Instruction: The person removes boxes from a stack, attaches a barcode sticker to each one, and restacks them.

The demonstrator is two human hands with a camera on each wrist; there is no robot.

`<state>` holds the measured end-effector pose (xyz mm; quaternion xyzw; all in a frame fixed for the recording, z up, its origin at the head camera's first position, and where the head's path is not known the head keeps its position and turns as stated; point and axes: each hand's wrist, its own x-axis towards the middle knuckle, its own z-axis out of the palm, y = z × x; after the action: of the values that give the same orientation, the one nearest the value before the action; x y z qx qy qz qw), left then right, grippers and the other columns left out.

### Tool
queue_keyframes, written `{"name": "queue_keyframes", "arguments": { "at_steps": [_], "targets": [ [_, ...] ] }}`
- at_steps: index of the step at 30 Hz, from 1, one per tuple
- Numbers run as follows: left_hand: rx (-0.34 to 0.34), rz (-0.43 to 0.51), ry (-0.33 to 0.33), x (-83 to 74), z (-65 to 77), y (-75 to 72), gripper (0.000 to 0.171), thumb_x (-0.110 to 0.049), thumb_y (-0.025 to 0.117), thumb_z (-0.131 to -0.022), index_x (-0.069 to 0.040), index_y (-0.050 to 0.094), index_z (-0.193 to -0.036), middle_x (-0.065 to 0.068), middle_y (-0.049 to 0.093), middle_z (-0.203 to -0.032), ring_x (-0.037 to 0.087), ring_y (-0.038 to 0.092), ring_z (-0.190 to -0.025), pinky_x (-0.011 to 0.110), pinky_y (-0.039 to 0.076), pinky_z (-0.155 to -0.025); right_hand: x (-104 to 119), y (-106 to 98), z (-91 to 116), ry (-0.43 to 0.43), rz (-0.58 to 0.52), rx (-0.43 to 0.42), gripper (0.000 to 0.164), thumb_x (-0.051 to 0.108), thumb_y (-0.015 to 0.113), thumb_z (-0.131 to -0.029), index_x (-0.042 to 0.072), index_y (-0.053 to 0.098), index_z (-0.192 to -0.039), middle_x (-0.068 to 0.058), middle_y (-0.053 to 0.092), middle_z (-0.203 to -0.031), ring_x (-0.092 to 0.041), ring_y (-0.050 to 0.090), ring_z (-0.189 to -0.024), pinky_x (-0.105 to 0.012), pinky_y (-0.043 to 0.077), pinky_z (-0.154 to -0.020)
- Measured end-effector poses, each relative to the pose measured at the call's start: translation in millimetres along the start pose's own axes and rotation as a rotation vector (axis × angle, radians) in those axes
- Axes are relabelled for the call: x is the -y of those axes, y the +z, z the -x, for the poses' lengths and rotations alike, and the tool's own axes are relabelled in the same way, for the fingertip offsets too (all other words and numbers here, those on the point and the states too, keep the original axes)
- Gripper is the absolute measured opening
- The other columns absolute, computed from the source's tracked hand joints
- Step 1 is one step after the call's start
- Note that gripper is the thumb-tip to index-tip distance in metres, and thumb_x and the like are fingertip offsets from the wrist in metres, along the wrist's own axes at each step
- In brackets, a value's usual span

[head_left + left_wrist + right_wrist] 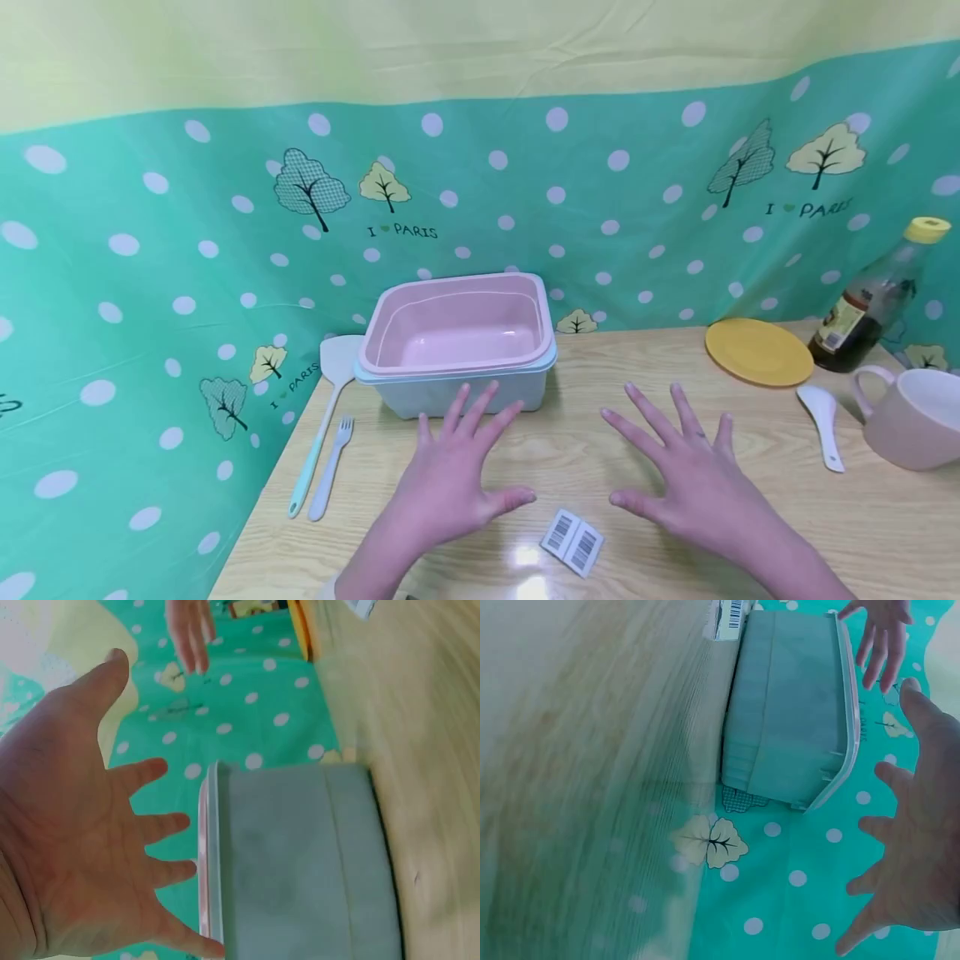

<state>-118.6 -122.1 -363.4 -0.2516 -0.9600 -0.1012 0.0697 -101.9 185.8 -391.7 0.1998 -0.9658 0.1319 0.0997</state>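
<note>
My left hand hovers with fingers spread over the table, just in front of the nested tubs, and holds nothing. To its right my right hand is also spread wide and empty. A pink tub sits inside a blue-grey tub against the back cloth. In the left wrist view the fingertips overlap the rim of the blue-grey tub. Between the hands, nearer the front, lies a small white card with barcodes.
On the left lie a white spatula with a mint handle and a pale fork. To the right are a yellow plate, a white spoon, a pink mug and a yellow-capped bottle. Green dotted cloth hangs behind the table.
</note>
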Motion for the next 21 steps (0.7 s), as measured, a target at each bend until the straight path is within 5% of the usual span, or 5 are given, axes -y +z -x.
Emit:
{"name": "queue_keyframes", "arguments": {
  "at_steps": [6,11,21],
  "targets": [
    [-0.031,0.099,-0.039,15.0,-0.4,-13.4,0.093,-0.078,0.059,-0.083,-0.036,0.028,-0.16,-0.005,0.011,-0.169,0.035,0.014,-0.153,0.079,0.018,-0.106,0,4,-5,-0.011,-0.057,-0.003,0.081,0.071,0.061,-0.087,0.039,0.034,-0.157,-0.001,0.018,-0.168,-0.056,0.014,-0.146,-0.092,0.009,-0.09],
    [-0.124,0.169,-0.039,30.4,-1.3,-20.9,0.09,-0.076,0.059,-0.085,-0.031,0.034,-0.158,-0.002,0.02,-0.167,0.036,0.018,-0.151,0.076,0.018,-0.109,0,5,-13,-0.008,-0.092,-0.003,0.079,0.071,0.059,-0.089,0.039,0.034,-0.157,-0.002,0.02,-0.167,-0.055,0.016,-0.146,-0.091,0.011,-0.092],
    [-0.27,0.352,-0.033,62.5,-3.8,-26.3,0.073,-0.041,0.075,-0.09,-0.021,0.042,-0.153,0.005,0.031,-0.163,0.032,0.018,-0.152,0.063,0.024,-0.115,-1,5,-36,-0.001,-0.15,0.009,0.077,0.068,0.057,-0.092,0.035,0.033,-0.158,-0.005,0.021,-0.167,-0.055,0.016,-0.146,-0.088,0.013,-0.096]
  ]
}}
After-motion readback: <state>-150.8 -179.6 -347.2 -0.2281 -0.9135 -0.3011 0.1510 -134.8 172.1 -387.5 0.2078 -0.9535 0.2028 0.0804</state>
